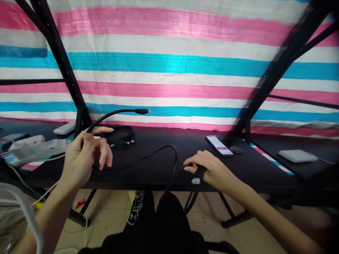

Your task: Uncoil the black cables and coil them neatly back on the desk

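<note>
My left hand (82, 155) is raised over the left part of the black table (156, 137). Between its thumb and index finger it pinches a black cable (112, 112), whose plug (142, 111) sticks out to the right; the other fingers are loosely curled. A thin black cord (172, 155) loops across the table towards my right hand (212, 169). That hand is closed around black cable at the front edge, with a light-tipped connector (196, 181) just below the fingers and strands hanging over my lap. Behind my left hand lies a coiled black cable (128, 131) with light-tipped ends.
A phone (219, 145) with a lit screen lies at the right, a dark object beside it. White chargers and a power strip (39, 148) crowd the left. A white box (298, 155) sits far right. Slanted black posts (275, 70) and a striped sheet (169, 63) stand behind.
</note>
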The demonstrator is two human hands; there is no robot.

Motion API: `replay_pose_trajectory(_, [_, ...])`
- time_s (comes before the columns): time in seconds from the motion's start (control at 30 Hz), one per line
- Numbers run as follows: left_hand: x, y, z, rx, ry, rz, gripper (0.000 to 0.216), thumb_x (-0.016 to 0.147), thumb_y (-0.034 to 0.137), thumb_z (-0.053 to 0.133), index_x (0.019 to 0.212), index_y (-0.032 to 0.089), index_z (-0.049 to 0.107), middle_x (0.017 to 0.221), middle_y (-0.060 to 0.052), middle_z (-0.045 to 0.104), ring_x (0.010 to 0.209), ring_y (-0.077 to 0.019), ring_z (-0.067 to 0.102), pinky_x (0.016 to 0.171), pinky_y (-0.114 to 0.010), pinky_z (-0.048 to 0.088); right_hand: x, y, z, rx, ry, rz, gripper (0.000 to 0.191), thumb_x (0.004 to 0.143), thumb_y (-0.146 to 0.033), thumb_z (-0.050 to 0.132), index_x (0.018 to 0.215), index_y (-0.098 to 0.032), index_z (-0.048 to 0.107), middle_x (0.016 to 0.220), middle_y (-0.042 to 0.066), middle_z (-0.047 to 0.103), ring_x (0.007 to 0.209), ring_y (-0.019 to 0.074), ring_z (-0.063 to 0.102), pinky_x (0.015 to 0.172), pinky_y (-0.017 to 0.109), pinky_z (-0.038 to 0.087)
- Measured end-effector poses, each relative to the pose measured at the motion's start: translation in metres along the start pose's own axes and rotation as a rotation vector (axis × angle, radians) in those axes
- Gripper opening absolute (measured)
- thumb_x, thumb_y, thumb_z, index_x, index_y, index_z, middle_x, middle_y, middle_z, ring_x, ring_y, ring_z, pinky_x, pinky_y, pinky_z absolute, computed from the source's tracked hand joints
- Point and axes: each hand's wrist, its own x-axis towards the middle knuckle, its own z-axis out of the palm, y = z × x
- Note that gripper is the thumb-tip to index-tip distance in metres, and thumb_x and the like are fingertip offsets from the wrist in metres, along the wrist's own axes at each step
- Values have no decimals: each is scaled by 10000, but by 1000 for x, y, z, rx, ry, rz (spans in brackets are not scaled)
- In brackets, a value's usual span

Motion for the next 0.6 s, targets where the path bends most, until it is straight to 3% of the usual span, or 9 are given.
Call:
replay_pose_trajectory(0.07, [-1, -3, -3, -5, 15, -10, 339, 887, 527, 443, 962, 258, 636, 364, 49, 417, 304, -144, 438, 316, -261, 286, 0, 0, -1, 3, 92, 66, 383, 849, -363, 626, 1187, -190, 569, 610, -29, 514, 587, 139, 477, 606, 265, 386])
replay_pose_trajectory(0.13, [-3, -6, -4, -30, -1, -9, 353, 885, 544, 429, 924, 258, 631, 351, 55, 405, 284, -139, 419, 301, -255, 275, 3, -1, -2, -19, 143, 90, 630, 850, -388, 622, 1384, -156, 380, 584, -56, 451, 537, 130, 418, 578, 257, 378])
replay_pose_trajectory(0.23, [-7, -5, 2, -56, -65, 12, 365, 869, 567, 439, 882, 260, 636, 340, 57, 406, 278, -134, 416, 307, -250, 289, 11, -10, 1, -98, 193, -23, 648, 888, -375, 570, 1433, -139, 314, 579, -54, 429, 527, 127, 383, 564, 255, 362])
replay_pose_trajectory(0.3, [-8, -3, 8, -42, -100, 38, 359, 871, 558, 444, 889, 263, 648, 344, 52, 416, 296, -136, 438, 333, -255, 321, 19, -18, 3, -152, 222, -137, 458, 907, -341, 546, 1321, -157, 482, 576, -39, 442, 538, 125, 391, 563, 259, 351])
replay_pose_trajectory(0.37, [-8, -1, 12, -17, -120, 60, 367, 880, 551, 429, 913, 263, 654, 349, 44, 425, 313, -142, 459, 352, -264, 343, 26, -26, 4, -187, 261, -209, 215, 911, -304, 537, 1034, -171, 653, 573, -15, 460, 557, 125, 402, 563, 267, 342])
replay_pose_trajectory(0.4, [-8, -1, 13, -2, -116, 64, 371, 886, 547, 419, 927, 261, 652, 351, 42, 426, 317, -143, 464, 358, -266, 348, 29, -29, 4, -195, 287, -215, 181, 911, -287, 533, 879, -173, 670, 579, -1, 468, 572, 128, 407, 563, 270, 342])
replay_pose_trajectory(0.47, [-6, -2, 12, 12, -79, 52, 368, 900, 530, 402, 959, 255, 639, 354, 45, 417, 314, -138, 457, 360, -262, 346, 32, -32, 1, -207, 345, -164, 277, 912, -274, 515, 676, -176, 622, 654, 42, 505, 623, 140, 425, 561, 273, 349])
replay_pose_trajectory(0.6, [0, -11, 5, -25, 4, 16, 328, 918, 486, 413, 1037, 241, 595, 386, 60, 433, 333, -129, 465, 359, -235, 334, 34, -26, -4, -129, 386, -72, 320, 930, -235, 452, 635, -174, 563, 862, 89, 573, 775, 169, 512, 642, 293, 402])
